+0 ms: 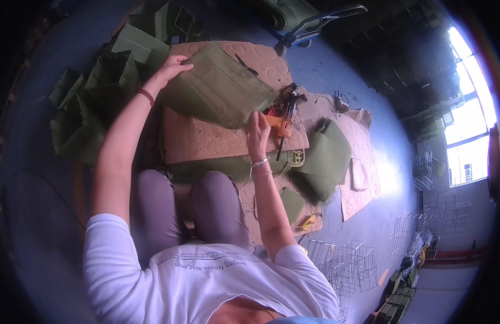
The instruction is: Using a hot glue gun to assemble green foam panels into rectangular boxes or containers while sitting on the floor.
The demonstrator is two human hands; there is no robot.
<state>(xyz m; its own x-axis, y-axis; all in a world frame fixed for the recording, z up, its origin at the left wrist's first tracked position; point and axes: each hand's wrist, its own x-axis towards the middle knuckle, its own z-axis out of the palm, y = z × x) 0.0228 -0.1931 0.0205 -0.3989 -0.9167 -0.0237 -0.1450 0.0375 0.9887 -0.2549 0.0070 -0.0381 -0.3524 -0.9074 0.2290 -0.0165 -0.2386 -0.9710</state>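
Observation:
A large olive-green fabric piece (220, 86) with stitched lines lies spread over a brown cardboard sheet (207, 139) on the floor in front of my knees. My left hand (173, 67) rests with spread fingers on the fabric's far left corner. My right hand (257, 132) presses fingers down on the fabric's near right edge. An orange glue gun (282, 125) lies just to the right of my right hand, beside a dark tangle of cord.
Folded green fabric boxes (90, 102) are piled at the left. More green fabric (325, 159) and embossed cardboard (363, 162) lie to the right. Wire frames (347, 264) stand at lower right. A hand cart (315, 24) stands at the top. Bright windows fill the right wall.

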